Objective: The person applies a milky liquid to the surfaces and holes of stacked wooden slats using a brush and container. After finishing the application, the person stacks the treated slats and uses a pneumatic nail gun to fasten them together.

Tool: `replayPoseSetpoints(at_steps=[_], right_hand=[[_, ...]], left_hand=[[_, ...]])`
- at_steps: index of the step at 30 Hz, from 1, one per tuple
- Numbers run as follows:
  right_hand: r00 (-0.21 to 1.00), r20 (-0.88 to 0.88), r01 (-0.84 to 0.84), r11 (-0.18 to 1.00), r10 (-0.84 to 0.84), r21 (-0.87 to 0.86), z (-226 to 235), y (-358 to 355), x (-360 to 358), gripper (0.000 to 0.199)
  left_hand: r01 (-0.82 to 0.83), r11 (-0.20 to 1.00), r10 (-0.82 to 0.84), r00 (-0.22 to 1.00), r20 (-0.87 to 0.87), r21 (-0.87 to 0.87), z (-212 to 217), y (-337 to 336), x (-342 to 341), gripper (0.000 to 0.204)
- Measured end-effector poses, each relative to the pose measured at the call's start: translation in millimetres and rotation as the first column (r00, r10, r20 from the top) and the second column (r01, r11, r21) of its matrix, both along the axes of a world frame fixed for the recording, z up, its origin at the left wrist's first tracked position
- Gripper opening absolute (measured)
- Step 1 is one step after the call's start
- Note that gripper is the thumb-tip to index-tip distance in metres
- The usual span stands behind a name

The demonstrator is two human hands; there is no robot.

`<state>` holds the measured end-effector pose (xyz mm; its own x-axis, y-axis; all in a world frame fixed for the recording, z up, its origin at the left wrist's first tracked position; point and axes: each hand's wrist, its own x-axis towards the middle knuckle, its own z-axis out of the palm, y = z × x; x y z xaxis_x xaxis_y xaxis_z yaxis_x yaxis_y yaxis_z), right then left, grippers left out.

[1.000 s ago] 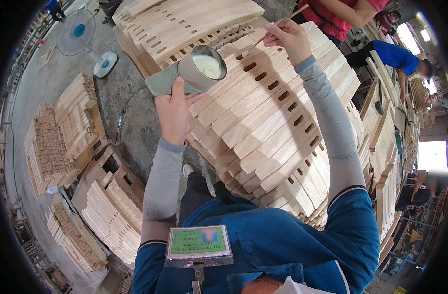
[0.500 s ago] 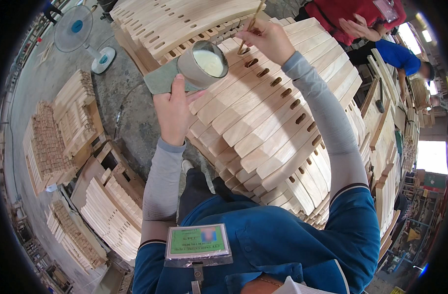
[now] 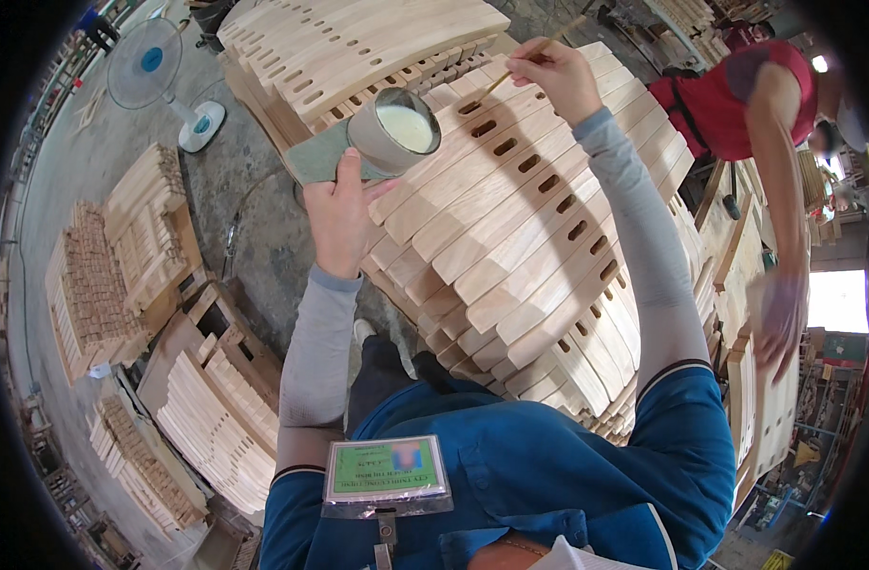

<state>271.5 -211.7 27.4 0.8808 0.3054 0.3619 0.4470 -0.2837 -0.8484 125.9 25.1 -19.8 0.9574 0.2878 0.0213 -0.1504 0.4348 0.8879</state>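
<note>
My left hand (image 3: 341, 214) is closed around a flat grey-green board (image 3: 315, 157) and steadies a grey cup (image 3: 370, 133) standing on it. White milky liquid (image 3: 405, 127) fills part of the cup. Between the fingertips of my right hand (image 3: 560, 81) is a thin brush-like stick (image 3: 522, 65), its lower end at an oval slot (image 3: 469, 107) near the far end of a row. The slots run across pale wooden slats (image 3: 510, 242), stacked in layers before me. Several slots look dark inside. The stick's tip is too small to make out clearly.
Another stack of slotted slats (image 3: 358, 47) stands beyond. A white standing fan (image 3: 199, 123) is at the far left, with wooden stacks (image 3: 97, 275) on the left floor. At right, a person in a red shirt (image 3: 757, 104) reaches down beside wooden pieces (image 3: 767, 408).
My right hand has shifted slightly right and nearer, and the stick now slants more to a slot. The red-shirted person has moved right and stretched an arm down.
</note>
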Motion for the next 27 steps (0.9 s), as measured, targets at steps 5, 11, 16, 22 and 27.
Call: replayPoseSetpoints(at_steps=[5,11,16,22,27], right_hand=[[0.941,0.336,0.045,0.964,0.047,-0.263,8,-1,-59,0.010],[0.673,0.530,-0.042,0.742,0.516,-0.669,-19,-17,-94,0.018],[0.638,0.489,-0.069,0.677,0.595,-0.733,-23,-16,-93,0.016],[0.839,0.515,0.033,0.929,0.175,-0.370,11,-13,-110,0.017],[0.989,0.049,-0.147,0.876,0.141,0.459,80,-1,-161,0.006]], left_hand=[[-0.026,0.998,0.028,0.999,0.028,-0.064,7,11,-12,0.026],[-0.049,0.997,0.050,0.999,0.012,-0.067,14,18,-34,0.026],[-0.052,0.997,0.054,0.998,0.039,-0.060,21,20,-44,0.028],[-0.014,1.000,0.014,0.998,0.063,-0.006,32,24,-56,0.029],[0.005,0.998,-0.014,0.988,0.154,0.063,62,18,-72,0.028]])
